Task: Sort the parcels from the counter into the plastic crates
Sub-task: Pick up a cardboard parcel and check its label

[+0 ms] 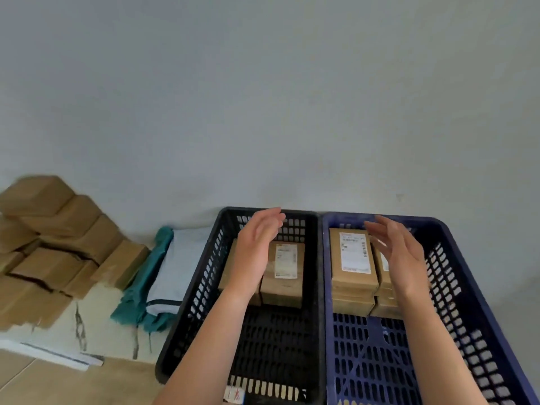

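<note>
**Two empty hands hovering over the crates**

Both hands are hanging in the air with nothing in them, palms turning toward each other. The left hand [257, 244] is hovering over the black crate [201, 290], fingers straight and held together, tips pointing at the wall [263, 97]. The right hand [400, 255] is hovering over the blue crate [455, 287], fingers loosely spread and slightly bent.

Under the left hand, a labelled parcel [285, 276] is lying at the far end of the black crate, label facing up, long axis running away from the person toward the wall. A second parcel [226, 276] is sitting just beside it on the left, mostly hidden by the wrist.

In the blue crate, another labelled parcel [352, 258] is lying the same way, long axis toward the wall, label up, resting on top of a lower parcel [352, 305]. A neighbouring stack [382, 267] is touching its right side, partly covered by the right hand. The two crates are standing side by side, long walls touching.

Left of the black crate, a pale pouch [178, 264] is lying on a teal cloth [137, 299]. Further left, a blurred pile of brown parcels [58, 241] is sitting on the counter [96, 325] against the wall, their facings too blurred to tell.
</note>
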Action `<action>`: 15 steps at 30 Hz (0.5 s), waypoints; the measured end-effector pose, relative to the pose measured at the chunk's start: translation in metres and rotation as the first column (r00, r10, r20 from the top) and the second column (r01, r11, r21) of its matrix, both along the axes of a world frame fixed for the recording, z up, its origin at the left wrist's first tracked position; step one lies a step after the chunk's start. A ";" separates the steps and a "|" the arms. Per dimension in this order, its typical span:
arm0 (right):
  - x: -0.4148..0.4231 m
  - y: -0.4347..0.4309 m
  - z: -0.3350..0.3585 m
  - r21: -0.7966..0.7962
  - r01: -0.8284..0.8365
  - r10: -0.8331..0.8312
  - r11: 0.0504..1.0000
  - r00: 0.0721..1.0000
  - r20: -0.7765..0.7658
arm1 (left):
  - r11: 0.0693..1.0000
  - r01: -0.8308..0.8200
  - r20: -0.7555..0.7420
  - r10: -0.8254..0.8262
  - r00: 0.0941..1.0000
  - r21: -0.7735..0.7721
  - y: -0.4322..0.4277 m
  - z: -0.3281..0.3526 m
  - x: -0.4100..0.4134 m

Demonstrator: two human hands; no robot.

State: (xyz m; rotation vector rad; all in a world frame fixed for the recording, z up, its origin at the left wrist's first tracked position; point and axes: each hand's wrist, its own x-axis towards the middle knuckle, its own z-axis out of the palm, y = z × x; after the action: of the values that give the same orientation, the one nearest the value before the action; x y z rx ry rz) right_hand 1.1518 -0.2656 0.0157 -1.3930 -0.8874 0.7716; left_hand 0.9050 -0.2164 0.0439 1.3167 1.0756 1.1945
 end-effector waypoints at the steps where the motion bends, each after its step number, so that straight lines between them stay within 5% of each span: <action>1: -0.014 0.005 0.003 0.001 -0.023 0.023 1.000 1.000 0.005 | 1.000 -0.026 0.007 0.026 1.000 0.006 -0.001 0.003 -0.016; 15: -0.279 0.040 0.045 0.063 -0.252 0.246 0.966 0.965 0.096 | 0.935 -0.356 0.098 0.353 0.930 0.009 -0.032 0.029 -0.299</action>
State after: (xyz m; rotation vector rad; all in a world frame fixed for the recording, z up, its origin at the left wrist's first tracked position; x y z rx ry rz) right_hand 0.8724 -0.2251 0.0607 -1.2713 -1.1644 0.8627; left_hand 0.6065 -0.2482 0.0727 1.0997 1.2674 1.5269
